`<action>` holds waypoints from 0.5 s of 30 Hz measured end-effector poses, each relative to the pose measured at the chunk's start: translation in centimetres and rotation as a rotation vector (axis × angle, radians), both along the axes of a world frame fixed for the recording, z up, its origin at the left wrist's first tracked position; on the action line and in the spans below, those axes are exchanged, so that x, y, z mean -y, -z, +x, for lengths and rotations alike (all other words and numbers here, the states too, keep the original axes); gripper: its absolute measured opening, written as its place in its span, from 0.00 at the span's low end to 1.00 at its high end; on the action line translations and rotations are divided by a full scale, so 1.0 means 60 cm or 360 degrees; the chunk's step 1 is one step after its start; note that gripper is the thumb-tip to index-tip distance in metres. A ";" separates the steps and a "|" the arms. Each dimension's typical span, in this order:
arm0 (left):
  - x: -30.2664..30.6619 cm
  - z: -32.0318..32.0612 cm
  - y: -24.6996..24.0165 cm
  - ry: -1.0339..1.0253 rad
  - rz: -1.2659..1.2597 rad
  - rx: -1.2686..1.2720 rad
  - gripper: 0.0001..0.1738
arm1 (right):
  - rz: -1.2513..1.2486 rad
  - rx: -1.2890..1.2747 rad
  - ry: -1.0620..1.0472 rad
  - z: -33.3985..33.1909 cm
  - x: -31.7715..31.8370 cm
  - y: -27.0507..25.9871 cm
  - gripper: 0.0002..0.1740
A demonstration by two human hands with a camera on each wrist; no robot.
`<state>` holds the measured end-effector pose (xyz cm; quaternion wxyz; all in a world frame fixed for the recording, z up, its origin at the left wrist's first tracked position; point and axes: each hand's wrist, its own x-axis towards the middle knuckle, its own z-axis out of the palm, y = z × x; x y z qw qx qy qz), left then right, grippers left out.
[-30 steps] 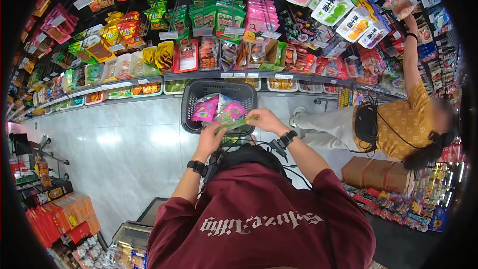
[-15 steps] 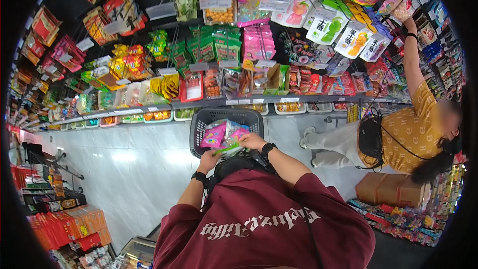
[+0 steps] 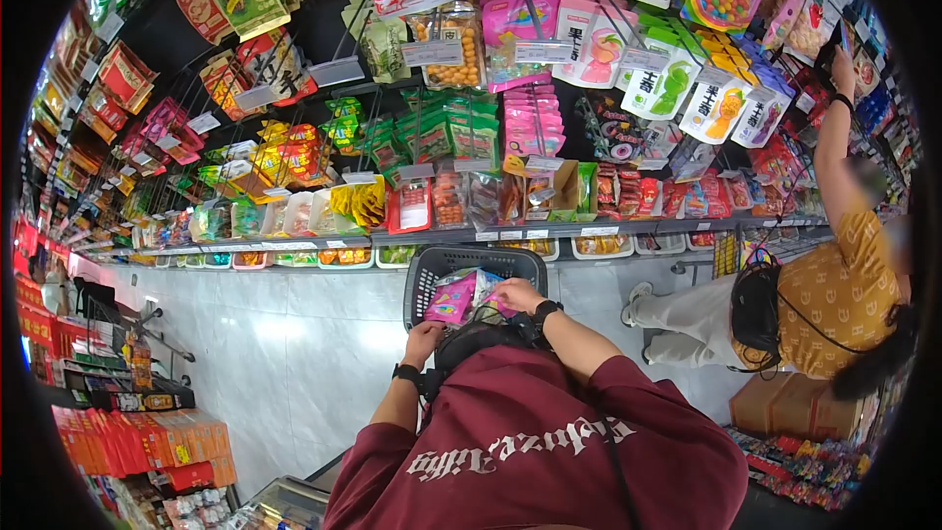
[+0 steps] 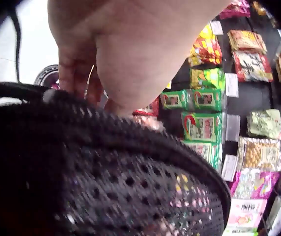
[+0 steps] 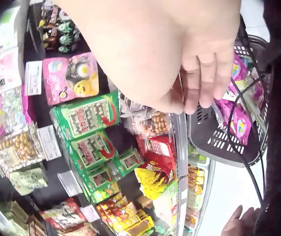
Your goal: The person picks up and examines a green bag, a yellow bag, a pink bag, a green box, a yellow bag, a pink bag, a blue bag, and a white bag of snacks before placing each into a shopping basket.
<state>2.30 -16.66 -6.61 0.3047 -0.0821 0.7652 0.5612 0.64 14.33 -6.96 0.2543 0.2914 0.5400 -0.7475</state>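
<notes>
A dark grey basket [image 3: 416, 285] with pierced sides is close in front of the body, holding pink packets [image 3: 451, 300]. Over its right side hangs the right hand [image 3: 518, 295]; in the right wrist view, this hand [image 5: 204, 64] has loosely bent fingers and no visible item in them. The left hand [image 3: 424, 342] hovers by the basket's near left corner. Its fingers point down in the left wrist view, where black mesh partly hides the hand [image 4: 116, 54]. At the bottom of the right wrist view, the left hand [image 5: 239, 223] shows nothing held.
Snack shelves [image 3: 589, 230] with hanging packets and price tags curve across the front. To the right, a person in a yellow shirt [image 3: 834, 285] reaches toward the rack, near a cardboard box [image 3: 795, 407]. Red and orange boxes [image 3: 147, 442] are at the left. Black cables [image 5: 243, 157] cross the basket.
The hands have moved apart, and the green-edged packet held between them is no longer seen in them. The head view has shifted, so basket and shelves appear lower and farther right.
</notes>
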 end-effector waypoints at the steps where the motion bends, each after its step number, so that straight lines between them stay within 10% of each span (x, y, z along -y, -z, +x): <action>1: 0.017 0.007 0.012 -0.0117 0.0101 0.0130 0.16 | -0.0004 0.0064 0.0113 0.006 0.001 0.006 0.08; 6: 0.164 0.053 0.108 -0.0353 0.0459 0.0564 0.21 | -0.0212 0.0178 0.0245 0.026 -0.023 0.082 0.04; 8: 0.212 0.087 0.152 -0.1024 0.0428 0.0772 0.22 | -0.0162 0.0263 0.0384 0.044 -0.014 0.030 0.04; 10: 0.284 0.145 0.235 -0.1001 0.0455 0.0686 0.22 | -0.0211 0.0243 0.0402 0.065 -0.014 0.032 0.04; 11: 0.305 0.168 0.219 -0.0170 -0.0099 0.0262 0.21 | -0.0266 0.0236 0.0404 0.079 -0.013 0.037 0.05; 15: 0.346 0.261 0.274 -0.0834 0.0122 0.1015 0.21 | -0.0143 0.0252 0.0410 0.138 -0.001 0.043 0.06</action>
